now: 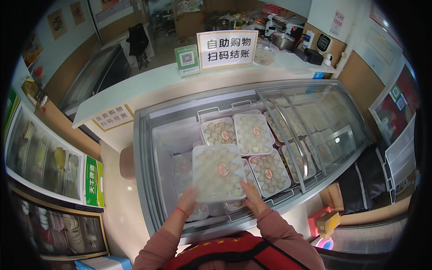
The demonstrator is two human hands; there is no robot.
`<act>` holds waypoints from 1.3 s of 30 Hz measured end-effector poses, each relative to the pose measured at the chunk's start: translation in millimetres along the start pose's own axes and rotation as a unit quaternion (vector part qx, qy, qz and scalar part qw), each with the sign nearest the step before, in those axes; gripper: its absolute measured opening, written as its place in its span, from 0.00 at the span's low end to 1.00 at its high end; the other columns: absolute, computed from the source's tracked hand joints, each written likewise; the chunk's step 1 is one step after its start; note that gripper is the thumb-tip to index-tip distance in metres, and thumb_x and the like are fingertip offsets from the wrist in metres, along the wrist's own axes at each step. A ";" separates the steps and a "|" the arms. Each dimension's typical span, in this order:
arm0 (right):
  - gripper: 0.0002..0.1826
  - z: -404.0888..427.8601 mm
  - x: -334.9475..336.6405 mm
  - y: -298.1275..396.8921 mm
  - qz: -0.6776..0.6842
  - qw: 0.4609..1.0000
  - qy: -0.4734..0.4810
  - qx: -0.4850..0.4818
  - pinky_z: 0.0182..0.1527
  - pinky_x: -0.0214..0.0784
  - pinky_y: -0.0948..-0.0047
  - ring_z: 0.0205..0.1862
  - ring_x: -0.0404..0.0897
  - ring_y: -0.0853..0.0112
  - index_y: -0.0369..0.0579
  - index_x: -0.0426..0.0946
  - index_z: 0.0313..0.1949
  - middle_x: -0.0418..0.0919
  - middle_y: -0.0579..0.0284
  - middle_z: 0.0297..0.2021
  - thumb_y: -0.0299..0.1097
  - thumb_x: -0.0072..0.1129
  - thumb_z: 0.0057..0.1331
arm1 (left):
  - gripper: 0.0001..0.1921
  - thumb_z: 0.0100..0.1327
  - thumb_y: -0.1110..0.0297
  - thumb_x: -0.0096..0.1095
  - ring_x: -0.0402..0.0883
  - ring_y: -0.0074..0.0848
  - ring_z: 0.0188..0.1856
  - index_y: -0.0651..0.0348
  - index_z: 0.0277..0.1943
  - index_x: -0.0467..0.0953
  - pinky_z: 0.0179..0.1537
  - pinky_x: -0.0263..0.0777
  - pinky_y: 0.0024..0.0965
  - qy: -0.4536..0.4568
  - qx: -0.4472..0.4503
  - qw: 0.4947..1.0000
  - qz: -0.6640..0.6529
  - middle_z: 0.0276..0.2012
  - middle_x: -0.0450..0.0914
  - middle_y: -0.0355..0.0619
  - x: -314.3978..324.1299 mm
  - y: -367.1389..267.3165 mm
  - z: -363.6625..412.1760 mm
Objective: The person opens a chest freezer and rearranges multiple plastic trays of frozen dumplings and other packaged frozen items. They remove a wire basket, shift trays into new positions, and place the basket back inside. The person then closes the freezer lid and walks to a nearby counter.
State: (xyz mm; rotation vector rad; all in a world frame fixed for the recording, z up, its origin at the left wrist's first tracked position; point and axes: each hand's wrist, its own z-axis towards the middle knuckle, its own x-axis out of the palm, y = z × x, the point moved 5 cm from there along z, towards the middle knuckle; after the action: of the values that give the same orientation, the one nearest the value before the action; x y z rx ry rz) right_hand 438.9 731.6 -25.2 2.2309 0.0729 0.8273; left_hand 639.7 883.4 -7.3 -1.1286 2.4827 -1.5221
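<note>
My left hand (187, 201) and my right hand (251, 196) grip the two near sides of a lidded plastic tray of dumplings (218, 173). The tray is level, a little blurred, above the open left part of a chest freezer (145, 168). Its lid is frosted and bears a round red sticker. Beyond it a frosted dumpling tray (253, 133) and a clearer one (214, 130) sit in a white wire basket (219, 109). Another dumpling tray (270, 173) lies to the right of the held one. The fingertips under the held tray are hidden.
Sliding glass lids (317, 118) with a metal handle cover the freezer's right part, over more trays. Behind runs a counter (135, 87) with a printed sign (227, 49) and a green code stand (187, 60). A brown stool (127, 162) is at left, cardboard boxes (327, 224) at right.
</note>
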 end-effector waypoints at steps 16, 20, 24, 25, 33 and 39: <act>0.20 177.9 -136.5 144.9 -0.087 0.978 -0.110 -0.157 0.48 0.74 0.63 0.50 0.78 0.65 0.46 0.66 0.62 0.76 0.58 0.51 0.35 0.48 0.74 | 0.15 0.70 0.67 0.55 0.80 0.23 0.40 0.60 0.57 0.72 0.43 0.77 0.28 -0.308 -0.033 0.951 -0.017 0.45 0.81 0.43 -123.8 76.8 -62.6; 0.20 203.0 -166.8 144.3 -0.219 0.947 -0.192 -0.137 0.46 0.72 0.67 0.46 0.78 0.67 0.42 0.71 0.58 0.78 0.58 0.50 0.37 0.55 0.70 | 0.14 0.70 0.67 0.55 0.81 0.24 0.40 0.61 0.56 0.73 0.42 0.77 0.28 -0.311 -0.067 0.948 -0.018 0.45 0.82 0.44 -142.2 112.4 -77.4; 0.22 221.6 -187.0 141.6 -0.315 0.911 -0.220 -0.148 0.37 0.70 0.69 0.40 0.79 0.68 0.40 0.71 0.57 0.79 0.56 0.46 0.35 0.57 0.66 | 0.16 0.69 0.66 0.57 0.81 0.24 0.41 0.62 0.56 0.73 0.42 0.77 0.28 -0.261 -0.079 0.962 -0.017 0.44 0.83 0.45 -144.4 142.1 -73.9; 0.21 224.0 -189.9 142.1 -0.347 0.900 -0.220 -0.147 0.34 0.69 0.70 0.38 0.79 0.69 0.40 0.72 0.56 0.79 0.56 0.44 0.35 0.58 0.65 | 0.16 0.69 0.66 0.58 0.82 0.24 0.41 0.63 0.56 0.73 0.42 0.76 0.28 -0.255 -0.098 0.962 -0.022 0.43 0.83 0.45 -142.8 148.5 -72.8; 0.20 194.0 -165.9 161.8 -0.437 0.838 -0.244 -0.216 0.44 0.70 0.66 0.43 0.78 0.66 0.34 0.70 0.55 0.79 0.53 0.45 0.27 0.54 0.64 | 0.15 0.69 0.64 0.57 0.81 0.21 0.36 0.64 0.53 0.77 0.38 0.75 0.25 -0.225 -0.079 0.955 0.177 0.38 0.83 0.44 -137.1 140.0 -71.3; 0.16 121.9 -38.0 127.0 -0.573 0.628 -0.230 -0.473 0.53 0.65 0.66 0.48 0.76 0.61 0.36 0.73 0.51 0.77 0.53 0.43 0.23 0.51 0.64 | 0.11 0.67 0.65 0.60 0.75 0.19 0.27 0.66 0.37 0.82 0.30 0.69 0.25 -0.300 0.025 0.912 0.279 0.24 0.77 0.42 -138.3 88.1 -74.7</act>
State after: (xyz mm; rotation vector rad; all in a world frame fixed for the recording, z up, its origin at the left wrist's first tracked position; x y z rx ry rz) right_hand 455.8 552.3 -24.2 0.9078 0.5894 -0.4161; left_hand 664.6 1044.7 -83.7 -0.6452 2.0599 -0.8975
